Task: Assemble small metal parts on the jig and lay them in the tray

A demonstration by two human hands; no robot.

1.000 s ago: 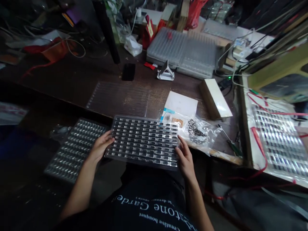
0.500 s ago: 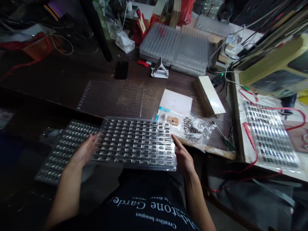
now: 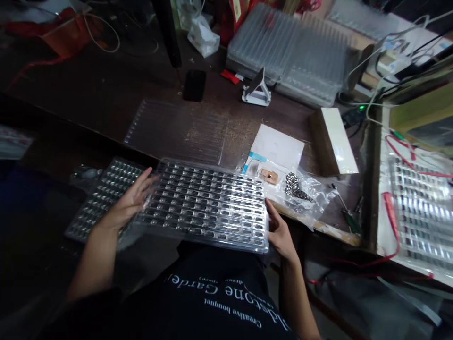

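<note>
Both my hands hold a clear plastic blister tray (image 3: 207,205) over my lap, its rows of pockets filled with small dark parts. My left hand (image 3: 132,200) is at the tray's left end with its fingers spread, partly behind the clear plastic. My right hand (image 3: 279,231) grips the near right corner. Just beyond that corner lies a clear bag of small metal parts (image 3: 295,186). To the left, beneath my left hand, is a second filled tray (image 3: 106,196).
A dark workbench (image 3: 226,113) holds an empty clear tray (image 3: 177,130), a white block (image 3: 332,139), a screwdriver (image 3: 348,215), a phone (image 3: 194,85) and stacked clear trays (image 3: 286,56). A filled tray (image 3: 421,212) with red wires lies on a white board at right.
The tray has tilted and now catches more light. My left hand has shifted toward its left end with fingers spread wider. The whole scene has shifted slightly in view.
</note>
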